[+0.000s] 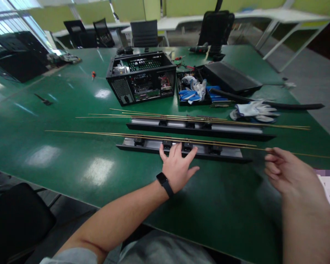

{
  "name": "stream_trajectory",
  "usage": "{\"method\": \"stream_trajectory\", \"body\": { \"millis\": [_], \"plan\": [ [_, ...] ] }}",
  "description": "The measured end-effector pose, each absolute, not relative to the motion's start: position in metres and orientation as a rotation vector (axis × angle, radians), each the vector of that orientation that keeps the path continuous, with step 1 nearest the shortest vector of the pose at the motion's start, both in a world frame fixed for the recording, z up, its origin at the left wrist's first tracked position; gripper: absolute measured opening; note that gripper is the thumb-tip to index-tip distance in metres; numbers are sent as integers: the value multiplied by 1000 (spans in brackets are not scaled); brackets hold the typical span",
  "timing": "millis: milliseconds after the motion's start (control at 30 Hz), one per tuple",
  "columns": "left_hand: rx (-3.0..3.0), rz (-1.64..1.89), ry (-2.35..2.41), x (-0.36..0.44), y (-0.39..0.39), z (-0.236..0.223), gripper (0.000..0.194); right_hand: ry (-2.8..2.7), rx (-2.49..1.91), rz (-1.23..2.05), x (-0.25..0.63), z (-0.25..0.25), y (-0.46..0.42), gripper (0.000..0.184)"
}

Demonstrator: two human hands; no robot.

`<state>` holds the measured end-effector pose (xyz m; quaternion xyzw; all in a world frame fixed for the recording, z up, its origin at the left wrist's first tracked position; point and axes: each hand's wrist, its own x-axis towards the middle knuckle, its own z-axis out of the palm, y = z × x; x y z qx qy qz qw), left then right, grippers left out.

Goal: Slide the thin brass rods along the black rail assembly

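My left hand (176,167), with a black watch on its wrist, spreads its fingers over the nearer black channel (151,147), fingertips at its black blocks. My right hand (284,170) pinches a thin brass rod (313,155) just beyond the right end of that channel. Several more brass rods (104,133) lie lengthwise over the nearer channel, their left ends reaching out above the table. Behind it runs a second black channel (236,131) with a pale inner face, with more brass rods (286,127) across it.
On the green table (71,146) stands an opened computer case (143,79). Beside it, a black tray (181,102) holds blue-and-white gloves (194,91). A white glove (254,111) and a black strip (291,106) lie to the right. Far left is a dark box (16,62).
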<state>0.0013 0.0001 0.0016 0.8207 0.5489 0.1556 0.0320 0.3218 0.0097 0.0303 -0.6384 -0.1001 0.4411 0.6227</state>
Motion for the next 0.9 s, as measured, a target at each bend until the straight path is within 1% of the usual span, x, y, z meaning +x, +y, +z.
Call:
{"method": "stream_trajectory", "body": {
  "millis": [100,267,500,633,733,900],
  "plan": [
    [2533,483,1682,1,0,1,65,-239,-1477,1051,313,37,8,15],
    [2525,476,1676,1,0,2,66,-317,-1548,1261,290,42,5,20],
    [2533,477,1680,0,-1,1,65,-185,-1496,1021,309,42,9,20],
    [2540,471,1688,1,-1,2,65,-293,-1495,1154,296,41,7,13],
    [2534,468,1696,1,-2,3,66,-327,-1524,1236,283,43,5,18],
    [2531,466,1691,1,-1,3,65,-197,-1490,1087,290,46,8,24]
  ]
}}
